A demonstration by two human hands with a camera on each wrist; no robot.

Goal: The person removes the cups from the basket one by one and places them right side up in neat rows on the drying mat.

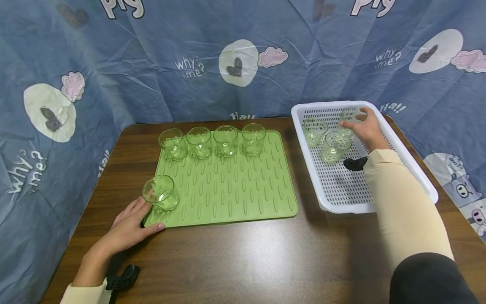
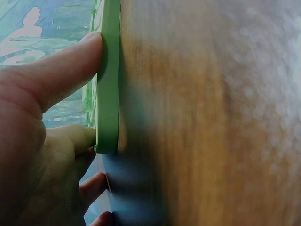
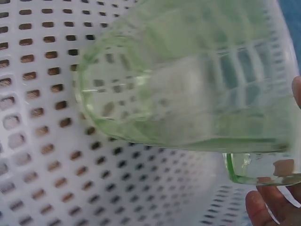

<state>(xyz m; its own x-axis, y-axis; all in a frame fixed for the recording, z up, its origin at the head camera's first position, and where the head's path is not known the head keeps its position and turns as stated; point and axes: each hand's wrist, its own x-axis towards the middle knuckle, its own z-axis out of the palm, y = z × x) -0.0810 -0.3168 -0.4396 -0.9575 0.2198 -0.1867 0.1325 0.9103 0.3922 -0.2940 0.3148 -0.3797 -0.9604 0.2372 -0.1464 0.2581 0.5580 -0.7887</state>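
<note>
My left hand (image 1: 130,223) rests by the near left corner of a green mat (image 1: 231,181). In the left wrist view its thumb (image 2: 70,70) lies on the mat's edge. Next to the fingers, a clear greenish glass (image 1: 161,193) stands upright on the mat. Over at the white perforated basket (image 1: 328,185), my right hand (image 1: 367,128) reaches in, thumb and fingers around a glass (image 1: 346,120) at the back right. Two more glasses, one at the left (image 1: 315,131) and one nearer (image 1: 335,147), stand beside it. The right wrist view shows the nearer glass (image 3: 178,94) large and blurred, partly hiding the held one.
Several matching glasses (image 1: 225,141) form a row along the mat's back edge. A dark strap-like object (image 1: 355,164) shows beside the right sleeve over the basket. Brown wooden table (image 1: 243,257) surrounds everything, with a blue printed cloth (image 1: 152,84) hanging behind.
</note>
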